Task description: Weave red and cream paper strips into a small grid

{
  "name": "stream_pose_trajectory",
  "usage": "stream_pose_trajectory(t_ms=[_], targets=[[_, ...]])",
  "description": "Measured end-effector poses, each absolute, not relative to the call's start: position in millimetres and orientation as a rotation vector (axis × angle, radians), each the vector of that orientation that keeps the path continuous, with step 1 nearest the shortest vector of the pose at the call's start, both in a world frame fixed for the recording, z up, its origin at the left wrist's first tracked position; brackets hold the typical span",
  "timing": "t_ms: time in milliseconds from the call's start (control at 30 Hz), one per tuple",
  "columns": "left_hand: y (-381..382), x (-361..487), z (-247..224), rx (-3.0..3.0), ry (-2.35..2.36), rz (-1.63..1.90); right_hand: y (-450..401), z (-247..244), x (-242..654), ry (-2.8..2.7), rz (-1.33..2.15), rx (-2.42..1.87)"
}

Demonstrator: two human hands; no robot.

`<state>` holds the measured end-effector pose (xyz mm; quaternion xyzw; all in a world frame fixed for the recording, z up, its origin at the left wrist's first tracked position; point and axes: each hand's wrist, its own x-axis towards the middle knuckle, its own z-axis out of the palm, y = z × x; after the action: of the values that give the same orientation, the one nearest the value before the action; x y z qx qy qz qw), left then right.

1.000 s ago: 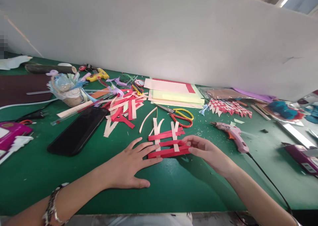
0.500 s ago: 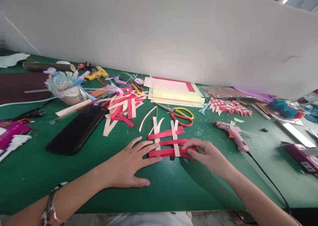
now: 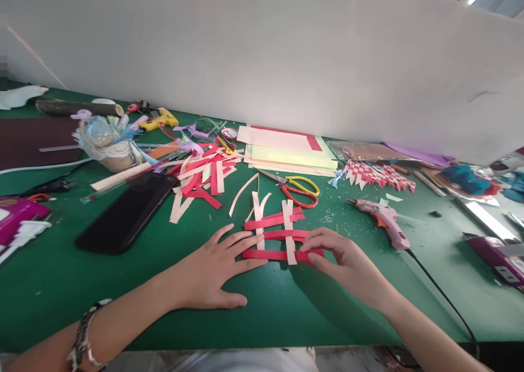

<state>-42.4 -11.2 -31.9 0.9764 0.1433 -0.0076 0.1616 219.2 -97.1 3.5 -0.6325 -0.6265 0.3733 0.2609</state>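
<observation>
Red paper strips cross pale pink paper strips (image 3: 289, 225) in a loose weave in front of me. My left hand (image 3: 213, 268) lies flat with fingers spread, its fingertips pressing on the left side of the weave. At the opposite side, my right hand (image 3: 339, 255) pinches the right end of the nearest red paper strip (image 3: 275, 255) between thumb and fingers. That strip runs across the lower ends of the pink ones. A middle red strip (image 3: 282, 234) passes under the fingertips of both hands. Farther back lies another red strip (image 3: 272, 220).
Scissors (image 3: 301, 189) lie just behind the weave. A pink glue gun (image 3: 382, 219) with a cord is at right. Loose strips (image 3: 204, 173) are heaped behind left, beside a black phone-like slab (image 3: 126, 214). Paper sheets (image 3: 290, 154) and a checkered woven piece (image 3: 379, 175) lie farther back.
The nearest red strip has straightened and shifted slightly left, now lying flat across the pink strips' lower ends. My right hand has moved a little; my left hand stays put.
</observation>
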Motion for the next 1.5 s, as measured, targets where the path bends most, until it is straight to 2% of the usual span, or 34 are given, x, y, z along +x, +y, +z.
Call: stream_pose_trajectory(t_ms=[167,533,800,1167,1500], targets=[[-10.7,-41.5,-30.3,2.797,0.407,-0.058,-108.2,3.4,215.5,-1.724,0.919,-1.729],[-11.8,-41.6,-30.1,2.838,0.401,-0.055,-116.1,-11.1,215.5,-1.983,0.481,-1.843],[-11.6,-41.2,-28.2,2.834,0.401,-0.081,-107.8,-19.8,220.3,-1.888,0.677,-1.888],[-11.2,-41.4,-30.8,2.834,0.403,-0.054,-101.0,-24.5,219.7,-1.864,0.587,-1.941],[-11.6,-42.3,-30.1,2.869,0.381,0.016,-106.5,-38.5,214.5,-1.961,0.14,-1.902]])
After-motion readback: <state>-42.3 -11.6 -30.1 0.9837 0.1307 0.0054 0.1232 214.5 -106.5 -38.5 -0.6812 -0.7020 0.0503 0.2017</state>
